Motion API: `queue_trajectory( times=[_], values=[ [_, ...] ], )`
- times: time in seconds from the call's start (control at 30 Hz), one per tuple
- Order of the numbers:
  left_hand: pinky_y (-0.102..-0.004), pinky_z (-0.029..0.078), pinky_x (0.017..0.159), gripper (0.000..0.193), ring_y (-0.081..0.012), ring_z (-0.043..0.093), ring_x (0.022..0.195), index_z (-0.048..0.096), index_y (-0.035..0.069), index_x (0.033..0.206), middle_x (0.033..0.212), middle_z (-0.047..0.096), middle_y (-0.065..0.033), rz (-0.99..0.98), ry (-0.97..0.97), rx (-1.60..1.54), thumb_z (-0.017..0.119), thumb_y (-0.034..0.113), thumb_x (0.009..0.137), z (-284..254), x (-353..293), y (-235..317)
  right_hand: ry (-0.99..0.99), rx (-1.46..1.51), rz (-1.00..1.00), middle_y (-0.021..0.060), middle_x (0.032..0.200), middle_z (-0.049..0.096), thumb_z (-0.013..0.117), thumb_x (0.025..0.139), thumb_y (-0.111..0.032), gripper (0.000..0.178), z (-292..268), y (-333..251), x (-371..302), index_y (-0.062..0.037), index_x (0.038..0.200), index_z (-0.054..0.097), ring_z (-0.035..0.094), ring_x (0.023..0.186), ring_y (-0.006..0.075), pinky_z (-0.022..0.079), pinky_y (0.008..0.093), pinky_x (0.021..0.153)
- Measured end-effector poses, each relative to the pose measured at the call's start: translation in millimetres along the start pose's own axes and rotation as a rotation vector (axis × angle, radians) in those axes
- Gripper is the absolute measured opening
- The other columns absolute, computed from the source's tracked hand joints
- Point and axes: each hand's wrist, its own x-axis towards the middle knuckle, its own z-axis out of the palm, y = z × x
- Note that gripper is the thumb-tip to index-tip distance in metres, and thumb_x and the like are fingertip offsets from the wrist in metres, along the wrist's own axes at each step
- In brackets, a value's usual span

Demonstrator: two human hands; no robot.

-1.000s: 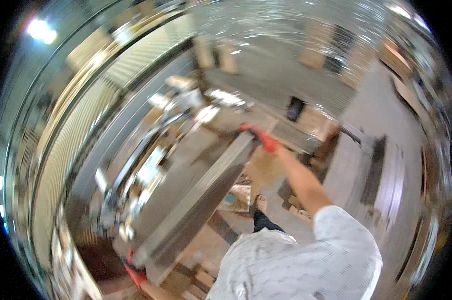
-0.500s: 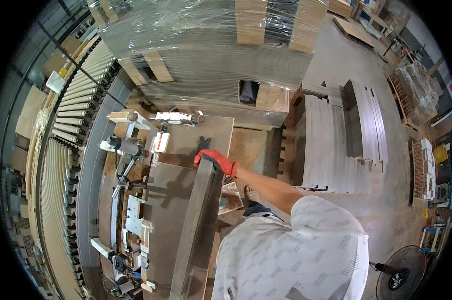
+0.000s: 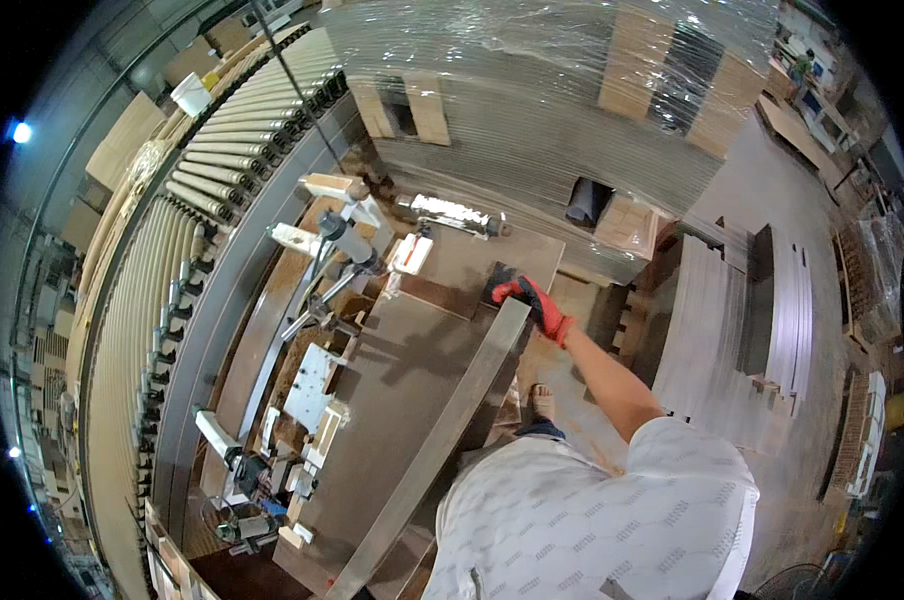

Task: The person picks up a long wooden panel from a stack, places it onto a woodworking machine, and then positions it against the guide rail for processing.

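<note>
A long, narrow grey-brown board [image 3: 434, 452] slants across the near side of a brown worktable [image 3: 392, 375]. My right hand [image 3: 537, 306], in a red glove with dark patches, is curled round the board's far end. Next to those fingers a small dark piece [image 3: 499, 278] lies on the table. Of my left hand, only what looks like a red glove tip [image 3: 330, 582] shows beside the board's near end at the lower edge; its fingers are otherwise hidden.
Cylinders and clamps [image 3: 350, 243] line the table's left side, with a roller conveyor [image 3: 212, 165] beyond. A film-wrapped stack [image 3: 532, 130] stands ahead. Grey panels [image 3: 717, 330] are piled to the right. My foot [image 3: 543, 400] is on the floor beside the table.
The view has swung, so the table and board now sit further right and more slanted. My right hand stays at the board's far end. A red tip has appeared at the near end.
</note>
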Motion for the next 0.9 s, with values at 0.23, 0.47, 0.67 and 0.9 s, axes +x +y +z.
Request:
queue_trajectory(
  times=[0.23,0.47,0.67,0.9],
  values=[
    [-0.0511,0.045,0.12,0.068,-0.0333,0.061,0.137,0.058,0.002,0.155,0.152,0.063,-0.0183,0.008,0.061,-0.089,0.048,0.052,0.11,-62.4,-32.0,-13.4,-0.053,0.007,0.296,0.0092,0.146,0.068,0.04,0.118,-0.051,0.067,-5.1,11.8,-9.3,0.0037,0.152,0.059,0.065,0.13,0.0211,0.047,0.0347,0.117],
    [-0.0514,0.045,0.12,0.067,-0.0336,0.061,0.137,0.058,0.001,0.154,0.152,0.063,-0.0182,0.009,-0.023,-0.256,0.05,0.051,0.11,-114.7,-56.8,-28.8,-0.171,-0.008,0.307,0.0131,0.158,0.06,0.04,0.118,-0.049,0.064,-14.6,11.4,-4.9,-0.0024,0.161,0.048,0.058,0.142,0.0234,0.044,0.0379,0.122],
    [-0.0497,0.044,0.121,0.063,-0.0311,0.06,0.136,0.059,0.002,0.153,0.149,0.064,-0.0151,0.368,0.112,0.606,0.053,0.047,0.109,-166.6,-80.8,1.2,-0.138,0.089,0.228,0.0164,0.153,0.063,0.038,0.119,-0.049,0.064,-6.9,22.2,-7.0,0.0006,0.155,0.055,0.06,0.139,0.0268,0.045,0.041,0.121],
    [-0.0451,0.035,0.127,0.049,-0.0311,0.049,0.148,0.059,0.001,0.149,0.155,0.059,-0.0124,0.43,0.116,0.69,0.055,0.016,0.102,81.3,-118.2,143.5,0.831,-0.035,-0.33,0.001,0.115,0.069,0.059,0.112,-0.031,0.026,2.7,65.9,-39.5,-0.0103,0.124,0.069,0.064,0.109,0.0164,0.052,0.0344,0.098]
  ],
)
